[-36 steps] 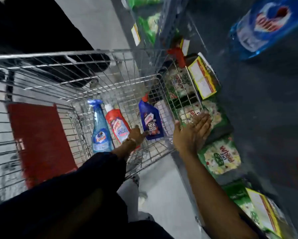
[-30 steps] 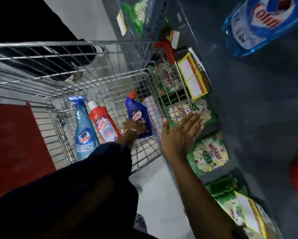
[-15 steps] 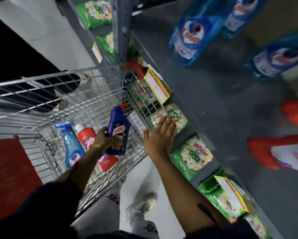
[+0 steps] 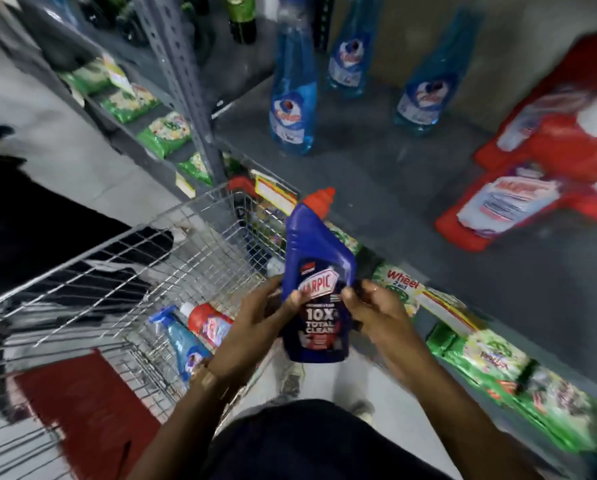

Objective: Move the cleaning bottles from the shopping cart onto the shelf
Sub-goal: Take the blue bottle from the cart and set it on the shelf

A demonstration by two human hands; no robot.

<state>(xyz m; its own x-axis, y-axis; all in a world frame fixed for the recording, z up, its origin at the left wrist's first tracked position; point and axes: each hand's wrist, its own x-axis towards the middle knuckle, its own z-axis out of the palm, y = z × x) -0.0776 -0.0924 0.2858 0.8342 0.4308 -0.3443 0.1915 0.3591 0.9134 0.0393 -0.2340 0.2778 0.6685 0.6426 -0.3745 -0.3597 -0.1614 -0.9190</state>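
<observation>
Wire cart sits on your left with two bottles left inside, near its corner: a blue spray and, just beside it, a red bottle. Both lie tilted against the mesh, touching or nearly so.

Centre frame, the Harpic bottle is clear of the cart, upright, red cap up, label facing you. Your left hand wraps its left side, thumb across the label; fingers closed on it. Your right hand pinches the right edge, fingers curled in and gripping too, though motion blur hides exactly how much contact it has.

Right of that, the grey shelf carries three blue bottles standing at the back and red bottles at far right. Bare shelf lies between the two groups, straight ahead of the bottle. Green packs fill the shelf below.

My read of the step: carry and place. Suggestions:
- Keep it upright; don't tip the cap forward.
- Take the weight low on the body with one hand, so the other can let go cleanly.
- Aim for the gap between blue and red groups; base down flat, not on the shelf lip.
- Clear the cart rim and the shelf edge on the way up.
- Don't nudge the front blue bottle; it looks tall and easy to topple.
- Release only once the base is settled.
</observation>
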